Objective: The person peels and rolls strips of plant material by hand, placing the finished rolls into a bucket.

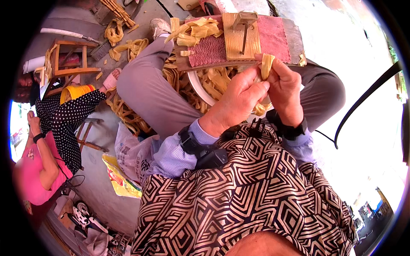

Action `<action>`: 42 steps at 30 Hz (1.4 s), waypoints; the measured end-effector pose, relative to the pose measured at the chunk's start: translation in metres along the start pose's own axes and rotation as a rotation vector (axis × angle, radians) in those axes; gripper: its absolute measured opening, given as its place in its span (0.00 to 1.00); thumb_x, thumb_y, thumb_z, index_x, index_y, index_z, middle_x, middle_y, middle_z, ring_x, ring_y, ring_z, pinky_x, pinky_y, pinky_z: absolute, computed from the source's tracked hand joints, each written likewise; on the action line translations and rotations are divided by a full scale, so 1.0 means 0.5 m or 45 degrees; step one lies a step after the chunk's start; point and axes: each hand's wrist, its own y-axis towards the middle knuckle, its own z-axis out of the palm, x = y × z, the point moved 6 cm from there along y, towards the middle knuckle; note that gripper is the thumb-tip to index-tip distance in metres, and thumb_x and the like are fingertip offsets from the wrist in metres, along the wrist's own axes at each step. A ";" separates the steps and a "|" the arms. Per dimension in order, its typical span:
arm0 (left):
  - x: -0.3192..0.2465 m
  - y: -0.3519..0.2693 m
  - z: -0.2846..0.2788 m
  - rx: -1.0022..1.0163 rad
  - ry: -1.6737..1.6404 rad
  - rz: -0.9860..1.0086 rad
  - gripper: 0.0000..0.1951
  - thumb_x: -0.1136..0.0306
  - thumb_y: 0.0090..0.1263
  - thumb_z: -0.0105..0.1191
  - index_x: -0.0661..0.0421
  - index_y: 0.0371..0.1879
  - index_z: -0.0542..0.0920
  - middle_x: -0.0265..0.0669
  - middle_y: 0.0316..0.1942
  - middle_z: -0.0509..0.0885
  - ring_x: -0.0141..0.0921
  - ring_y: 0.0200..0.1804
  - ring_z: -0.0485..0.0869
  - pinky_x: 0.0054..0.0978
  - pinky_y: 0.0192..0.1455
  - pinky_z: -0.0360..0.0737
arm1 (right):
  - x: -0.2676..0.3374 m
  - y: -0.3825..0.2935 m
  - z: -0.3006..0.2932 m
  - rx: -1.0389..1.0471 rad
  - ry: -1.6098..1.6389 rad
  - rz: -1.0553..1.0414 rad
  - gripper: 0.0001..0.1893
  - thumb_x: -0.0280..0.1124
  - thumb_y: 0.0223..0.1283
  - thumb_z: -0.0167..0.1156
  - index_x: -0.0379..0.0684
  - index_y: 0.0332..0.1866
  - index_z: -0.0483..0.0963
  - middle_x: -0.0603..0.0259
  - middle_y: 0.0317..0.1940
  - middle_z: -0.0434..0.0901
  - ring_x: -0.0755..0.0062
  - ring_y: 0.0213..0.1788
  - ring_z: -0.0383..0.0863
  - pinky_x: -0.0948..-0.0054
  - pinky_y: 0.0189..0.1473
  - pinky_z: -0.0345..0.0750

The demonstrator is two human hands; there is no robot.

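Observation:
Both my hands meet just below the front edge of a wooden board (pixel 296 41) that spans my knees. A short, folded yellow strip (pixel 267 66), dry and fibrous-looking, is pinched between them. My left hand (pixel 238 96) grips its lower end with thumb and fingers. On the other side, my right hand (pixel 286 88) holds it with thumb and forefinger. A pink towel (pixel 272 38) covers part of the board, and a wooden block (pixel 235 41) with an upright piece and a thin metal rod (pixel 245 40) rests on it. Loose yellow pieces (pixel 203 30) lie at the board's left.
Below the board, a white basin (pixel 196 84) holds more yellow strips (pixel 217 83). Others (pixel 128 112) are heaped on the floor by my left leg. A seated person (pixel 45 160), a wooden stool (pixel 69 71), a brush (pixel 100 50) and a plastic bag (pixel 133 150) are at left.

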 end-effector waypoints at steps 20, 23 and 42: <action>0.005 -0.018 -0.046 -0.274 1.430 0.821 0.18 0.72 0.60 0.57 0.56 0.51 0.80 0.39 0.45 0.83 0.40 0.47 0.79 0.35 0.49 0.76 | -0.138 -0.084 0.095 0.468 1.550 0.857 0.12 0.31 0.68 0.56 0.36 0.50 0.78 0.62 0.45 0.81 0.75 0.49 0.79 0.75 0.50 0.77; -0.012 -0.014 -0.040 -0.278 1.349 0.646 0.16 0.71 0.63 0.56 0.60 0.50 0.78 0.47 0.46 0.81 0.45 0.46 0.80 0.37 0.49 0.76 | -0.140 -0.061 0.067 0.234 0.913 0.638 0.09 0.25 0.65 0.57 0.34 0.47 0.79 0.63 0.49 0.78 0.75 0.49 0.78 0.77 0.49 0.77; -0.016 -0.078 -0.085 -0.281 1.775 0.534 0.06 0.73 0.66 0.54 0.60 0.38 0.78 0.43 0.30 0.80 0.41 0.29 0.81 0.31 0.30 0.77 | -0.014 -0.006 -0.038 0.352 -0.268 -0.164 0.32 0.24 0.44 0.70 0.40 0.61 0.72 0.57 0.57 0.76 0.62 0.59 0.74 0.66 0.62 0.69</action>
